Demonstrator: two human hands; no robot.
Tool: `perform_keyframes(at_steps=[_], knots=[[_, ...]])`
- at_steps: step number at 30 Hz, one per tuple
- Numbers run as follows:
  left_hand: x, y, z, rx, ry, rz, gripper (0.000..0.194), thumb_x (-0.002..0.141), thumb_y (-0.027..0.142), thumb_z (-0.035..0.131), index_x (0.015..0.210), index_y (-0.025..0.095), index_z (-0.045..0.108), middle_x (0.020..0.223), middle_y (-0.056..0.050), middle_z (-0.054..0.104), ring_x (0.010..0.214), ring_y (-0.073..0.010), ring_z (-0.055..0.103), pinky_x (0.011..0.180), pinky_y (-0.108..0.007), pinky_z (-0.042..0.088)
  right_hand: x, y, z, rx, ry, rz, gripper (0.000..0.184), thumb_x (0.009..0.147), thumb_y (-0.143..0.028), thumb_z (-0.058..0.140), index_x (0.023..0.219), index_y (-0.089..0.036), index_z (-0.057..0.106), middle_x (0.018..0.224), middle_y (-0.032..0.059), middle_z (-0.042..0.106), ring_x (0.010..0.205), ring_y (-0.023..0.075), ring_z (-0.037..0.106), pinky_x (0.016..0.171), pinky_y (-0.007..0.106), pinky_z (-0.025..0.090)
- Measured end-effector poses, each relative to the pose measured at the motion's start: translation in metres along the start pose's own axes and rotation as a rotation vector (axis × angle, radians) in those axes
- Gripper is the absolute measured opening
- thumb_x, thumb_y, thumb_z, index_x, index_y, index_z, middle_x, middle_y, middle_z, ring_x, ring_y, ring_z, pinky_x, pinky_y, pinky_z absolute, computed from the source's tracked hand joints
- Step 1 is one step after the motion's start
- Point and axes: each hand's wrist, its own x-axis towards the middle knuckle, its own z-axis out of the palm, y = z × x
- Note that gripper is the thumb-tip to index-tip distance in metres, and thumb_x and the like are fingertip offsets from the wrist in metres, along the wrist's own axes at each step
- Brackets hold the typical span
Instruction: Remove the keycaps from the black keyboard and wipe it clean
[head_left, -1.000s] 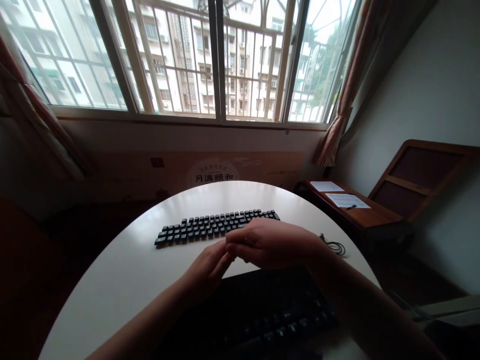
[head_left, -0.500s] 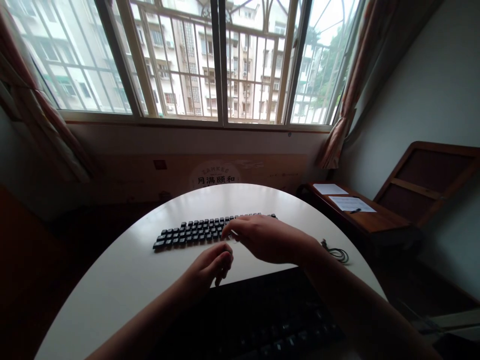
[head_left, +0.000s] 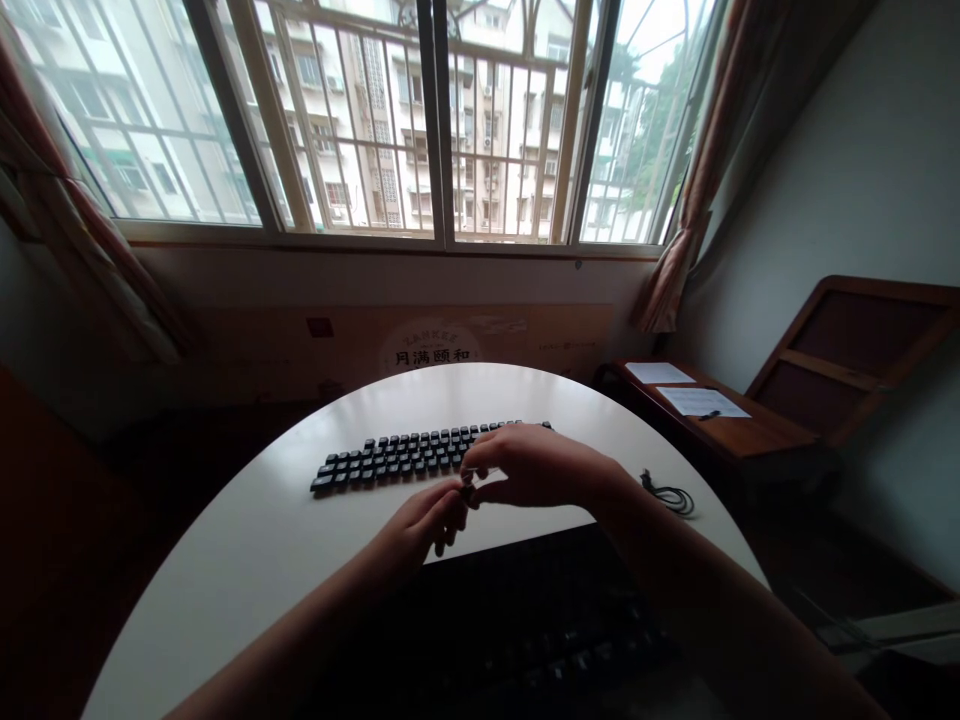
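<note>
My left hand (head_left: 433, 517) is closed, its thumb and fingertips pinching a small dark keycap (head_left: 468, 494) above the white table. Close against it, my right hand (head_left: 541, 466) is closed with bent fingers round a thin wire tool (head_left: 491, 471), most of which the fingers hide. The two hands meet at the keycap. Behind them lie rows of black keycaps (head_left: 390, 461) on the table, their right part covered by my right hand. Below my wrists is a black keyboard (head_left: 517, 590), very dark, with some keycaps showing near its front.
The round white table (head_left: 217, 560) carries all this. A coiled black cable (head_left: 670, 494) lies at its right. Beyond stands a wooden chair (head_left: 780, 425) with paper sheets (head_left: 701, 402) and a pen (head_left: 709, 415). A barred window (head_left: 442, 130) is ahead.
My hands were together, drew apart half a second ago, and now meet again at the fingertips with the small keycap showing between them. The keycap rows and keyboard stay in place.
</note>
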Motion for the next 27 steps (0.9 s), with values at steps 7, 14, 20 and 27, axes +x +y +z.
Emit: perform_keyframes(at_steps=[7, 14, 20, 27], knots=[[-0.003, 0.007, -0.002, 0.619, -0.104, -0.064, 0.034, 0.091, 0.045, 0.052, 0.092, 0.02, 0.073, 0.095, -0.008, 0.069, 0.085, -0.0222, 0.061, 0.073, -0.031, 0.048, -0.022, 0.064, 0.003, -0.092, -0.047, 0.548, 0.009, 0.075, -0.022, 0.073, 0.083, -0.018, 0.076, 0.072, 0.0025, 0.07, 0.062, 0.0147, 0.057, 0.056, 0.025, 0.036], [-0.005, 0.007, 0.0, 0.694, -0.181, -0.073, 0.027, 0.09, 0.038, 0.053, 0.096, 0.023, 0.075, 0.097, -0.006, 0.071, 0.086, -0.021, 0.063, 0.074, -0.03, 0.046, -0.027, 0.108, 0.045, -0.006, -0.154, 0.605, 0.016, 0.07, -0.023, 0.074, 0.084, -0.021, 0.08, 0.081, 0.0027, 0.075, 0.07, 0.0177, 0.065, 0.059, 0.024, 0.042], [-0.005, 0.011, 0.0, 0.709, -0.195, -0.061, 0.028, 0.089, 0.037, 0.053, 0.095, 0.021, 0.075, 0.097, -0.007, 0.071, 0.087, -0.0214, 0.063, 0.075, -0.029, 0.046, -0.031, 0.116, 0.051, 0.053, -0.114, 0.606, 0.025, 0.071, -0.026, 0.075, 0.094, -0.019, 0.079, 0.087, 0.0045, 0.076, 0.076, 0.0194, 0.067, 0.064, 0.025, 0.045], [-0.006, 0.009, -0.001, 0.711, -0.21, -0.061, 0.026, 0.089, 0.034, 0.053, 0.095, 0.022, 0.075, 0.097, -0.006, 0.07, 0.087, -0.0208, 0.063, 0.076, -0.029, 0.046, -0.033, 0.116, 0.053, 0.11, -0.065, 0.548, 0.027, 0.072, -0.024, 0.075, 0.099, -0.018, 0.075, 0.09, 0.0037, 0.075, 0.078, 0.0178, 0.068, 0.069, 0.024, 0.049]])
